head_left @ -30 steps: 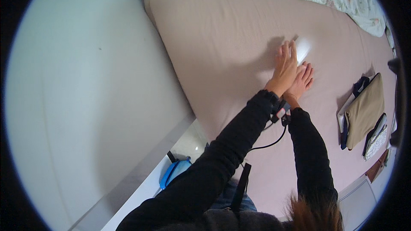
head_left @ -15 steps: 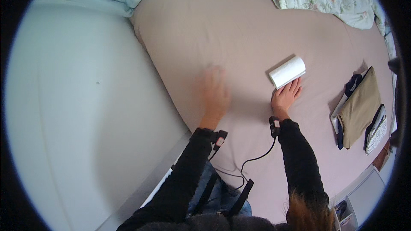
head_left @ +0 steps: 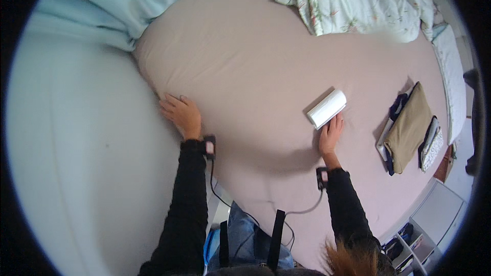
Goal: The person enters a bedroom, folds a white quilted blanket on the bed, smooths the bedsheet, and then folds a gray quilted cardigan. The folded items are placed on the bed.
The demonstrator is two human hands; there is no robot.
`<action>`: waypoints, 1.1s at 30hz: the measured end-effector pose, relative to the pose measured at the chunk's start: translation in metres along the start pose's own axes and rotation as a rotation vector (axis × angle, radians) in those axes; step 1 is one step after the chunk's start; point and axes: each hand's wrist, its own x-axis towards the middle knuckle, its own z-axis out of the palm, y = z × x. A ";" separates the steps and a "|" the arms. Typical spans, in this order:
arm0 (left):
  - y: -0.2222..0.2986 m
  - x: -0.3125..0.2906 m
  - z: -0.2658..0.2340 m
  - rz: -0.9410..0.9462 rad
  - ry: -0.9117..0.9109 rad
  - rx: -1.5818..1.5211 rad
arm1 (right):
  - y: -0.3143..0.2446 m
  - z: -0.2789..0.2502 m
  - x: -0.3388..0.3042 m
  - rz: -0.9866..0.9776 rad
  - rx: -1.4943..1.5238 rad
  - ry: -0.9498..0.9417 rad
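Observation:
On the pink-beige fitted sheet [head_left: 240, 76] lies a white roll [head_left: 327, 108], like a short roll of paper, set at a slant. My right hand [head_left: 331, 135] rests just on its near side, fingers stretched toward it, the fingertips at its lower edge; whether they press on it I cannot tell. My left hand [head_left: 183, 116] lies flat at the left edge of the mattress, beside the pale wall, with fingers apart and nothing in them. Both wrists wear small black cabled boxes.
Folded clothes [head_left: 408, 130], a tan piece on top, lie to the right. A floral quilt [head_left: 358, 7] is bunched at the far side. A light blue curtain [head_left: 102, 5] hangs at far left. Lower right stands an open shelf unit [head_left: 411, 245].
My left hand has swept left across the sheet to the mattress edge by the wall. My right hand stays beside the white roll. The whole view has shifted.

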 end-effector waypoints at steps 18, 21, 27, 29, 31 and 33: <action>0.107 -0.078 0.014 0.461 -0.491 0.136 | -0.214 0.097 0.210 -0.690 -0.383 0.029; 0.108 -0.076 0.015 0.464 -0.460 -0.005 | -0.289 0.132 0.142 -0.910 0.448 -0.575; 0.106 -0.074 0.014 0.385 -0.603 0.109 | -0.223 0.078 0.226 -0.567 0.422 -0.148; 0.105 -0.076 0.012 0.384 -0.615 0.033 | -0.201 0.073 0.258 -0.457 -0.094 0.177; 0.106 -0.077 0.010 0.356 -0.634 0.069 | -0.215 0.097 0.247 -0.393 -0.352 0.324; 0.109 -0.075 0.008 0.378 -0.634 0.044 | -0.270 0.154 0.195 -0.769 -0.202 0.186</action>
